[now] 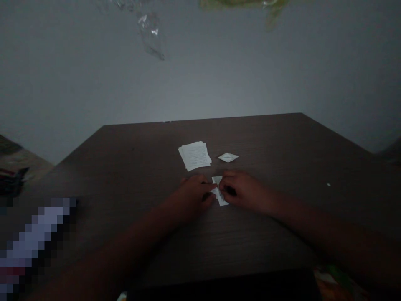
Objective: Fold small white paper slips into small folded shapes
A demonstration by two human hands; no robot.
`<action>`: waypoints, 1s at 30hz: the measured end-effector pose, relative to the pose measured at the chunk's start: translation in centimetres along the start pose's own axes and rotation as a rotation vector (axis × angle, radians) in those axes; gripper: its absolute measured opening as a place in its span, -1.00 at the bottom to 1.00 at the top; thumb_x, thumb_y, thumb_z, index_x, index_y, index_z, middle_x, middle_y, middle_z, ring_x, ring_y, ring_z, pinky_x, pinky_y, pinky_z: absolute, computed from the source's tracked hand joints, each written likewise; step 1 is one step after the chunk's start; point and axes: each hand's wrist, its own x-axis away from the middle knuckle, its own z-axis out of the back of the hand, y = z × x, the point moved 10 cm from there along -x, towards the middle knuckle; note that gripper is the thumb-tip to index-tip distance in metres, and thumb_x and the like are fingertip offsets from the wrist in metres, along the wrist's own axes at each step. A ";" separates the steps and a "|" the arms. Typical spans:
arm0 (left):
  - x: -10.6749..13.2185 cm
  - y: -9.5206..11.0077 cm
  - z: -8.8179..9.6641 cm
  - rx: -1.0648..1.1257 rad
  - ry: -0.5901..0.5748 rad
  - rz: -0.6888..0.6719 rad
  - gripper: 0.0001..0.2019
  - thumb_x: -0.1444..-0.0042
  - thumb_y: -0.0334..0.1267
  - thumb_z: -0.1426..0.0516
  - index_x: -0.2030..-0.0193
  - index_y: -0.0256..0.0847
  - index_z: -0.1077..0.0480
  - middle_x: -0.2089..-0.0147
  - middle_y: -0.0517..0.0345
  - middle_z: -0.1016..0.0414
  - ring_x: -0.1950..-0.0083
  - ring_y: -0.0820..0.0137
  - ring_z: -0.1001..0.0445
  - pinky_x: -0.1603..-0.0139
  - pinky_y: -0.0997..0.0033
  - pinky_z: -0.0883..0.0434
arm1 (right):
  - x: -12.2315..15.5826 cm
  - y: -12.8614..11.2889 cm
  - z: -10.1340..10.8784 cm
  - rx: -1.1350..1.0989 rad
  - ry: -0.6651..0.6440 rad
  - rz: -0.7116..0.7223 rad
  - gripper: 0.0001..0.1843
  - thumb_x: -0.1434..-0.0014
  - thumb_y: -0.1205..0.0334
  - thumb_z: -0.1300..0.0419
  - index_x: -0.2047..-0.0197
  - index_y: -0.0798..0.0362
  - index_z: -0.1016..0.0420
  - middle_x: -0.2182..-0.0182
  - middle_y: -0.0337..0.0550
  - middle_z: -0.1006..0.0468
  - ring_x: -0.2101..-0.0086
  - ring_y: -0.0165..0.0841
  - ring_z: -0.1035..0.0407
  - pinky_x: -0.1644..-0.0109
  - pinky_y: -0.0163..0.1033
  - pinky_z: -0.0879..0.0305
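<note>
A small white piece of paper (pixel 223 200), partly folded, lies on the dark wooden table between my two hands. My left hand (pixel 196 194) grips its left side, with the index finger and thumb at the paper. From the other side, my right hand (pixel 239 188) pinches the paper with curled fingers, hiding part of it. Just beyond the hands sits a loose stack of printed paper sheets (pixel 196 156). To the right of that stack is a folded paper piece (pixel 228 157) in a flat diamond shape.
The brown table (pixel 266 138) meets a grey wall (pixel 200 83) at the back. A blurred-out pale object (pixel 37 234) lies at the left. A tiny white scrap (pixel 328 184) is on the right side. Clear plastic (pixel 152 35) hangs on the wall.
</note>
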 end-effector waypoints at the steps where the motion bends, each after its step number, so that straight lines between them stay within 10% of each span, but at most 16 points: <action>1: -0.1 0.1 0.0 -0.009 0.011 -0.013 -0.68 -0.64 -0.31 -0.30 -0.39 -0.07 -0.78 -0.16 -0.05 -0.81 -0.22 0.04 -0.75 -0.32 0.00 -0.63 | 0.1 -0.2 0.0 0.030 -0.001 -0.011 -0.92 -0.50 0.38 -0.43 0.08 0.04 -0.78 0.07 -0.02 -0.77 0.12 -0.16 -0.64 -0.08 -0.06 -0.47; 10: -0.8 0.0 0.8 -0.124 0.147 -0.030 -0.84 -0.58 -0.36 -0.35 0.04 -0.14 -0.81 -0.08 -0.04 -0.81 -0.16 0.03 -0.76 -0.33 -0.08 -0.68 | 0.5 -1.3 -0.5 0.138 0.018 -0.011 -0.92 -0.54 0.30 -0.40 -0.01 0.01 -0.78 -0.04 0.08 -0.77 -0.07 0.01 -0.66 -0.21 0.08 -0.52; 30: -1.1 0.4 0.3 -0.067 0.054 -0.136 -0.78 -0.58 -0.47 -0.29 0.09 -0.17 -0.76 -0.03 -0.01 -0.80 -0.11 0.11 -0.78 -0.33 0.02 -0.67 | 0.7 -2.5 -0.6 0.039 -0.042 0.108 -0.80 -0.49 0.47 -0.35 0.12 0.02 -0.75 0.09 -0.03 -0.81 0.07 -0.15 -0.65 -0.16 -0.03 -0.53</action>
